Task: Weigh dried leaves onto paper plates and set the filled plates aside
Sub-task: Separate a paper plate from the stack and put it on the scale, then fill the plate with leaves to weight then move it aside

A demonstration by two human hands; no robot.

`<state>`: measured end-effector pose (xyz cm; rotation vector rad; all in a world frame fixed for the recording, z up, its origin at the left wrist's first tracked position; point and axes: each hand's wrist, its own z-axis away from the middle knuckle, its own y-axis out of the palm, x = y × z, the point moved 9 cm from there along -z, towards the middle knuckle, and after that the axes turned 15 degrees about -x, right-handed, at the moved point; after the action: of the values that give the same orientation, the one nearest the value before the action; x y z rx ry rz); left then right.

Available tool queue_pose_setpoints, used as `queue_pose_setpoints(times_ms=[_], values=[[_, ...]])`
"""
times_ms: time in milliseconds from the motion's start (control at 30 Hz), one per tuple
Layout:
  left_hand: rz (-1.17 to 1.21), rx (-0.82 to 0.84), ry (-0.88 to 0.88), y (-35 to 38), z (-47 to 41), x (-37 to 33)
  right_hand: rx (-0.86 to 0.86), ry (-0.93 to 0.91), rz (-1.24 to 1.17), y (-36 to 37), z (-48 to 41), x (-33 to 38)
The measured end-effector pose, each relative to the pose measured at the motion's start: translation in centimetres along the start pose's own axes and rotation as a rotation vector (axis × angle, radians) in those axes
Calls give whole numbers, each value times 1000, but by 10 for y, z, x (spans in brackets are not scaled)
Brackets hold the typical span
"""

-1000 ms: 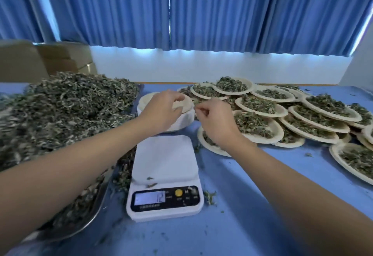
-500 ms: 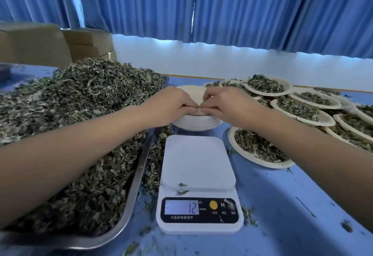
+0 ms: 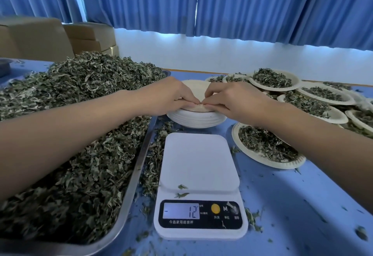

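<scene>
Left hand (image 3: 171, 96) and right hand (image 3: 228, 100) are reached past the scale (image 3: 198, 165) at 6 o'clock, both pinched on the plate stack (image 3: 193, 117) at 12, likely so that one plate is peeled free. Dried leaves (image 3: 80, 94) are heaped at 9 o'clock, and filled plates (image 3: 282, 165) are parked at 2.

herb-packing workroom, leaf tray (image 3: 129, 191), scale (image 3: 199, 185), curtains (image 3: 242, 3)

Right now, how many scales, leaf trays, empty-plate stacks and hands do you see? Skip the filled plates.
Scale: 1
Leaf tray: 1
Empty-plate stack: 1
Hands: 2, left hand and right hand, both pinching the top plate
Total: 5
</scene>
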<state>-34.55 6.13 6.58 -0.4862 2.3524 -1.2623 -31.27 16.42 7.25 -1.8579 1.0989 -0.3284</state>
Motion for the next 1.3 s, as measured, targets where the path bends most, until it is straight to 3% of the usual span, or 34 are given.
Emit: queue_pose_setpoints(times_ms=[367,900,1100,1300], values=[[-162,16,83,-1,5,-13,44,-32,71,-2,-5,4],[-74,-235,57,-41,11,-21,-96,-74,274,-29,-11,24],[-14,-312,117,-52,37,-50,-84,-76,286,-49,15,51],[-45,-206,307,-29,102,-103,-228,-194,137,-57,84,116]])
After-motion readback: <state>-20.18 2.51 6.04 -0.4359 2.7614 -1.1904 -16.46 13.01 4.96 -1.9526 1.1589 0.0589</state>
